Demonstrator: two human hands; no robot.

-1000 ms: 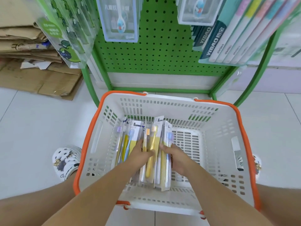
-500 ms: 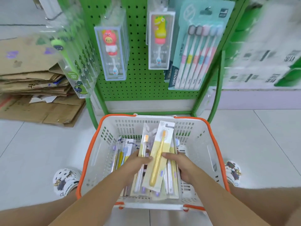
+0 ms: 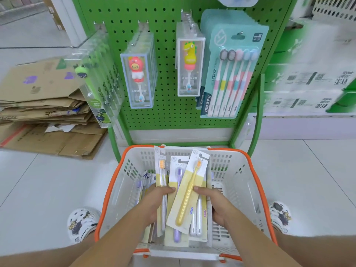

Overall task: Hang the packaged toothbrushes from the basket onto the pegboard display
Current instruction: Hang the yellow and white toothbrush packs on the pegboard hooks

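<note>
A white basket with an orange rim [image 3: 248, 170] stands on the floor before the green pegboard [image 3: 167, 31]. Both hands hold a fanned bundle of packaged toothbrushes above the basket. My left hand [image 3: 156, 203] grips the left side, thumb on a pack with an orange-bristled brush [image 3: 161, 170]. My right hand [image 3: 215, 205] grips the right side beside the top pack, a yellow toothbrush [image 3: 188, 195]. A purple toothbrush pack [image 3: 178, 170] lies under it. More packs [image 3: 139, 186] remain in the basket at the left.
Children's toothbrush boxes [image 3: 138, 79] and a teal multi-brush pack [image 3: 231, 74] hang on the pegboard. Flattened cardboard [image 3: 42, 105] lies stacked on the floor to the left. My patterned shoes [image 3: 81, 224] flank the basket. White shelving with boxes stands at the right.
Both hands gathered the packs and lifted the bundle up out of the basket; the view tilted upward, showing more of the pegboard.
</note>
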